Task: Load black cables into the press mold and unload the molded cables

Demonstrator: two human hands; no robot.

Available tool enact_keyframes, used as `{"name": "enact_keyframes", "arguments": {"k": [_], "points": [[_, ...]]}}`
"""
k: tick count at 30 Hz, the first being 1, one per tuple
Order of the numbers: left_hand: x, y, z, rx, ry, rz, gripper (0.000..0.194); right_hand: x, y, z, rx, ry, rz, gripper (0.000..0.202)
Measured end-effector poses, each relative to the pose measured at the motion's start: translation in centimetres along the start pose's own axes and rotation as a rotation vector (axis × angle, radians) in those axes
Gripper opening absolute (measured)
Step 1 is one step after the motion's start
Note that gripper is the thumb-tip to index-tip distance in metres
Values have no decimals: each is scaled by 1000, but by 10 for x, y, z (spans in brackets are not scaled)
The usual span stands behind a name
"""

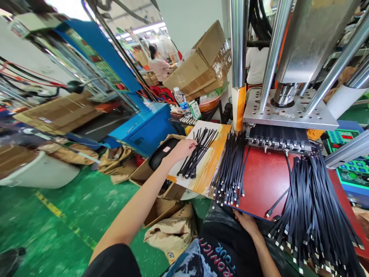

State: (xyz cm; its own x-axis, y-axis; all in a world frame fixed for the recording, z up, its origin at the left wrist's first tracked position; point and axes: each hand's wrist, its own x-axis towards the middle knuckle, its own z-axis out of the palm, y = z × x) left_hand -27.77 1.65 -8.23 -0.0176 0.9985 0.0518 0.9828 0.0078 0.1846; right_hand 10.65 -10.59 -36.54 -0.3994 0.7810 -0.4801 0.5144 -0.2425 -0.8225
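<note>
My left hand is over a pile of short black cables on a white and orange board. Its fingers are pinched together at the pile's left side; what lies between the fingertips is too small to make out. Down at the front edge of the red table, my right hand is low near my lap, its fingers partly hidden by the edge. A second bunch of black cables with metal plug ends lies right of the board. Many more black cables hang from a metal clamp mould.
A press with steel columns and a drilled plate stands above the table. A control panel is at right. Behind the board are a water bottle and cardboard box. Paper sacks lie below; a person sits beyond.
</note>
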Motion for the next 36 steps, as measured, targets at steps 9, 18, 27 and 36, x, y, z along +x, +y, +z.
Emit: {"name": "enact_keyframes", "arguments": {"k": [9,18,27,36], "points": [[-50,21,23,36,41,-242,68,-6,-7,1,6,49,2,42],[-28,26,26,43,-48,-147,65,-8,-17,-1,11,61,-5,42],[-2,78,21,24,101,-42,46,-10,-19,4,52,83,-1,37],[72,152,48,24,16,-86,28,-10,-15,2,18,69,49,49]]}}
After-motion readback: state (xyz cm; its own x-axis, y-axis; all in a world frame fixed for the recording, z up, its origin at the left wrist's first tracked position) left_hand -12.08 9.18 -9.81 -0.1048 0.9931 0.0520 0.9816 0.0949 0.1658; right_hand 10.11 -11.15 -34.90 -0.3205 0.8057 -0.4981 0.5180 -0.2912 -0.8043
